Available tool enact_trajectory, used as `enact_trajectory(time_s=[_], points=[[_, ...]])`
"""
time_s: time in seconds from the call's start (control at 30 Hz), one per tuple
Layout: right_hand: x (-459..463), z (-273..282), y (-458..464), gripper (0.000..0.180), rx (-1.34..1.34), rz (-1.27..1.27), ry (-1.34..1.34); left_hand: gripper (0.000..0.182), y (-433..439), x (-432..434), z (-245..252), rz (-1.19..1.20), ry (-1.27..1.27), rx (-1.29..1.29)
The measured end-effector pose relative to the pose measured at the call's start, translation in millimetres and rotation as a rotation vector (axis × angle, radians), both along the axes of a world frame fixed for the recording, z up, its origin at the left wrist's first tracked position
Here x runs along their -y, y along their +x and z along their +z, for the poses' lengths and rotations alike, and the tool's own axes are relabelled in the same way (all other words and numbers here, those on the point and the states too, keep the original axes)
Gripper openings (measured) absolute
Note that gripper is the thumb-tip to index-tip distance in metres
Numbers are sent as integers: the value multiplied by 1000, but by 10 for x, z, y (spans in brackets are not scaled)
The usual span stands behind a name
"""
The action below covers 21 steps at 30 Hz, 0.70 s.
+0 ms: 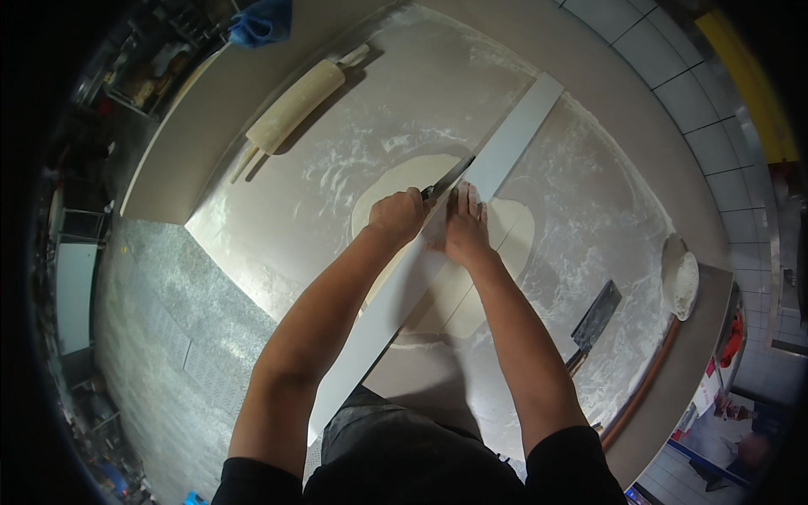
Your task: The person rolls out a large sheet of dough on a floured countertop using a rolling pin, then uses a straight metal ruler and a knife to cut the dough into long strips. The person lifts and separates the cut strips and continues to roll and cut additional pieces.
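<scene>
My left hand grips the dark handle of a long knife, its blade lying along the left edge of a long white straight board. That board runs diagonally across a flat, rounded sheet of dough. Pressed flat on the board, fingers pointing away from me, is my right hand. On the right side of the board, the dough shows a straight cut line parallel to it. The board covers the middle of the sheet, and its near end passes beneath my left forearm.
A wooden rolling pin lies at the upper left of the floured worktop. To the right are a broad-bladed cleaver, a bowl of flour and a thin wooden rod. A raised panel borders the left side; blue cloth hangs above.
</scene>
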State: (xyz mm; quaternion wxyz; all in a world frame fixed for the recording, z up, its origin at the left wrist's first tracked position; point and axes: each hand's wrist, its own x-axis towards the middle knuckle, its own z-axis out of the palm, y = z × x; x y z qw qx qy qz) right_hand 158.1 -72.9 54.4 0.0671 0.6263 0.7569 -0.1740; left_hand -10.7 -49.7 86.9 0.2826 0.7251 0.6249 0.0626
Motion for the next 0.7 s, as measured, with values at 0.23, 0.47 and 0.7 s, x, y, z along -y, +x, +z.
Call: enact_trajectory(time_s=[0.23,0.47,0.7], points=[[3,15,7,125,-16,2,2,45,-148,290,109,3,-57,-9],[-13,-94,28,120,9,28,72,45,-581,752,158,-46,-91,-17],[-2,-88,1,124,-41,38,75,43,-1264,1521,393,-71,-202,-111]])
